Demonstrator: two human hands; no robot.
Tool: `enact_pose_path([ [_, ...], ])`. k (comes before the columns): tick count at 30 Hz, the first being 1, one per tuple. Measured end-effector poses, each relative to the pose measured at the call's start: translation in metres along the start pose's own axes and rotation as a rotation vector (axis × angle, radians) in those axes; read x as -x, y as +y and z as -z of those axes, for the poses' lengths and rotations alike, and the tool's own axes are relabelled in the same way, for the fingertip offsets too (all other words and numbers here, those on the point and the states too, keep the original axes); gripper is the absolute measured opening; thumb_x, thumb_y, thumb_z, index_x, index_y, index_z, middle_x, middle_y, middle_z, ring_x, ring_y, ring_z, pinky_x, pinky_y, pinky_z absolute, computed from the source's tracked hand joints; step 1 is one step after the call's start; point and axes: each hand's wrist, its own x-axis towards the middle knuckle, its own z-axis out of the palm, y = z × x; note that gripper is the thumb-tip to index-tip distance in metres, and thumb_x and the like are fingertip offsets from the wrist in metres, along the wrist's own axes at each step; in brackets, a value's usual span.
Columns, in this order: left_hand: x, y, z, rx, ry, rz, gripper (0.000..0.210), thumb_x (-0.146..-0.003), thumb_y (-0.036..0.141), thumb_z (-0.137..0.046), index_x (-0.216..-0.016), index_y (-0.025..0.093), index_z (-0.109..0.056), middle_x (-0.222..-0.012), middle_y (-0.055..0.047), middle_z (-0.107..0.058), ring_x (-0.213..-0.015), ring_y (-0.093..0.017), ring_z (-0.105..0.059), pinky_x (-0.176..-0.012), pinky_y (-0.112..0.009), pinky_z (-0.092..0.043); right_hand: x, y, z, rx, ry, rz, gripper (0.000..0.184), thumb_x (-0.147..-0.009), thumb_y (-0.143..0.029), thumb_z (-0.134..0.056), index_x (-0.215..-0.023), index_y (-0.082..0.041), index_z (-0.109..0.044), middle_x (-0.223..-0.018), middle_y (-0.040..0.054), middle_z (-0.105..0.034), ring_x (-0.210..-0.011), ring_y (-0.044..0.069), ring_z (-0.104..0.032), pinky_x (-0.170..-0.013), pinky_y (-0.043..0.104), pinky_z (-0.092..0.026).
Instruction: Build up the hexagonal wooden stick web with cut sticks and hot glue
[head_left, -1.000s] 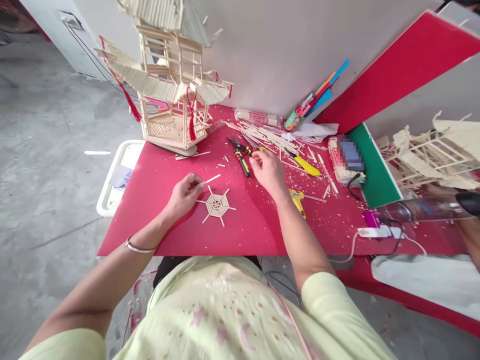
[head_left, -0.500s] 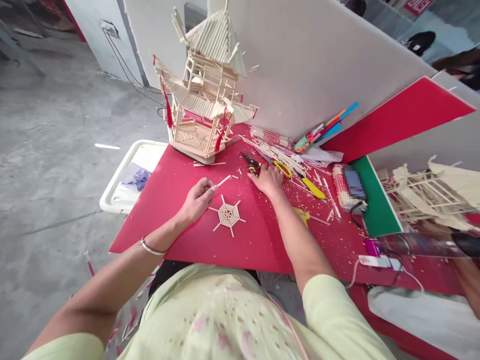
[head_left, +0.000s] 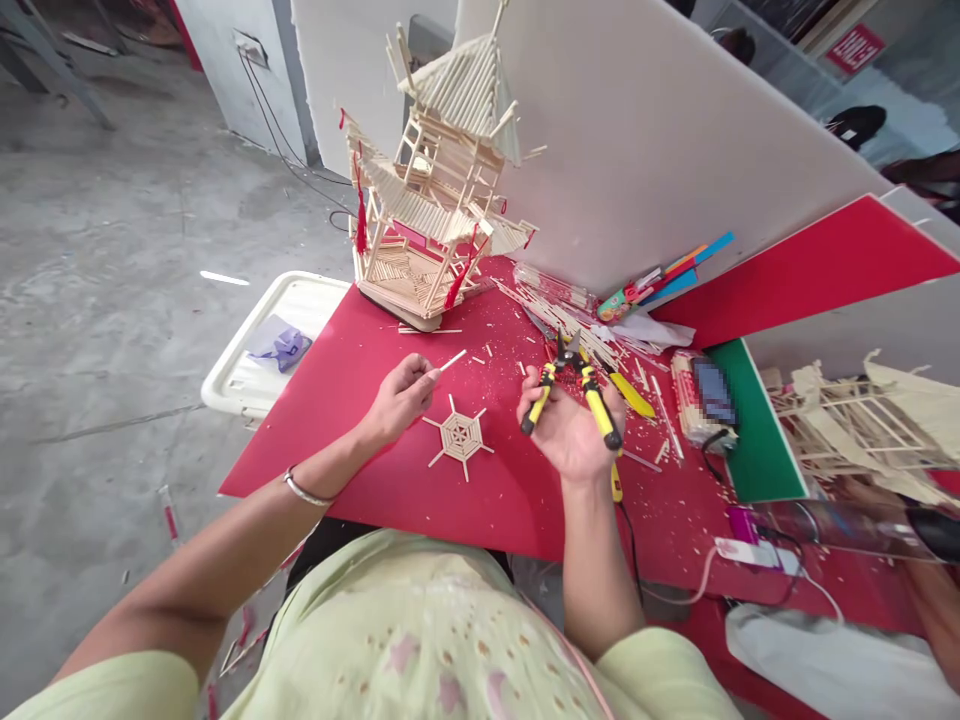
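Observation:
Between thumb and fingers, my left hand (head_left: 405, 398) pinches a short thin wooden stick (head_left: 454, 359), its free end pointing up and right. My right hand (head_left: 576, 430) is turned palm up and holds cutting pliers (head_left: 571, 358) with yellow and black handles. The handles are spread and the jaws are apart, pointing away from me. On the red table between and below my hands lies a flat web-shaped piece (head_left: 460, 436) of small sticks, six-sided with arms sticking out. The stick and the pliers do not touch each other.
A tiered stick pagoda (head_left: 442, 200) with red tassels stands at the back. Loose sticks (head_left: 559, 310), a yellow-handled tool (head_left: 631, 394) and scraps lie on the right of the red table (head_left: 315, 420). A white lid (head_left: 225, 370) sits left; a power strip (head_left: 757, 552) lies right.
My right hand has picked up the pliers from the tabletop, turned palm up and come nearer to me. My left hand stays nearly in place with the stick.

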Motion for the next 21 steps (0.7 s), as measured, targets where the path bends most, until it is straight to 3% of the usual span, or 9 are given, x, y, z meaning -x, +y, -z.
enact_pose_path([
  [2,0.0,-0.001,0.0,-0.003,-0.004,-0.012,0.043,-0.085,0.052,-0.078,-0.084,0.021,-0.048,-0.053,0.012,-0.036,-0.042,-0.005,-0.031,-0.041,-0.018,-0.025,0.021,0.014,-0.018,-0.008,-0.079,-0.078,0.072,-0.075,-0.073,-0.063,-0.131,-0.027,-0.062,-0.121,0.008,-0.065,-0.112,0.025,-0.061,-0.109,0.051,-0.05],
  [4,0.0,0.0,-0.001,0.003,-0.007,-0.035,0.042,-0.086,0.049,-0.078,-0.083,0.021,-0.048,-0.053,0.011,-0.036,-0.043,-0.005,-0.031,-0.042,-0.018,-0.026,0.036,0.028,-0.031,0.157,-0.122,-0.191,0.067,-0.071,-0.053,-0.069,-0.132,-0.026,-0.062,-0.118,0.0091,-0.066,-0.114,0.03,-0.061,-0.111,0.059,-0.047],
  [6,0.0,0.001,-0.003,0.027,-0.017,-0.062,0.04,-0.086,0.047,-0.079,-0.082,0.02,-0.049,-0.054,0.011,-0.036,-0.043,-0.005,-0.031,-0.042,-0.018,-0.025,0.044,0.04,-0.037,0.489,-0.058,-0.203,0.067,-0.068,-0.034,-0.069,-0.134,-0.026,-0.06,-0.124,0.0093,-0.065,-0.122,0.033,-0.059,-0.116,0.062,-0.041],
  [8,0.002,0.003,-0.005,0.054,-0.023,-0.093,0.038,-0.087,0.045,-0.078,-0.083,0.02,-0.049,-0.055,0.011,-0.036,-0.044,-0.005,-0.031,-0.043,-0.018,-0.025,0.048,0.048,-0.038,0.851,0.071,-0.104,0.076,-0.067,-0.022,-0.067,-0.141,-0.028,-0.055,-0.139,0.009,-0.059,-0.137,0.035,-0.05,-0.124,0.062,-0.031],
  [10,0.004,0.005,-0.009,0.069,-0.028,-0.117,0.037,-0.088,0.044,-0.078,-0.084,0.02,-0.05,-0.055,0.011,-0.036,-0.044,-0.005,-0.032,-0.043,-0.018,-0.025,0.049,0.053,-0.037,1.086,0.128,-0.03,0.083,-0.07,-0.018,-0.063,-0.15,-0.029,-0.046,-0.151,0.0093,-0.052,-0.147,0.034,-0.041,-0.128,0.06,-0.025],
  [12,0.008,0.007,-0.013,0.072,-0.038,-0.132,0.037,-0.088,0.044,-0.078,-0.084,0.02,-0.05,-0.055,0.011,-0.036,-0.044,-0.005,-0.033,-0.044,-0.018,-0.024,0.048,0.057,-0.036,1.192,0.124,-0.001,0.084,-0.073,-0.017,-0.06,-0.155,-0.027,-0.04,-0.152,0.0116,-0.05,-0.148,0.034,-0.041,-0.127,0.059,-0.028],
  [16,0.014,0.011,-0.024,0.061,-0.077,-0.138,0.04,-0.085,0.047,-0.08,-0.083,0.019,-0.052,-0.057,0.01,-0.039,-0.044,-0.004,-0.034,-0.043,-0.018,-0.024,0.044,0.062,-0.036,1.293,0.103,0.04,0.086,-0.076,-0.017,-0.06,-0.158,-0.022,-0.035,-0.149,0.0162,-0.051,-0.143,0.036,-0.047,-0.122,0.059,-0.037],
  [21,0.019,0.012,-0.034,0.025,-0.118,-0.154,0.044,-0.083,0.05,-0.081,-0.078,0.019,-0.05,-0.058,0.008,-0.04,-0.045,-0.004,-0.035,-0.043,-0.018,-0.025,0.042,0.062,-0.04,1.332,0.065,0.093,0.084,-0.076,-0.016,-0.061,-0.157,-0.019,-0.036,-0.143,0.0177,-0.055,-0.138,0.035,-0.051,-0.12,0.058,-0.039],
])
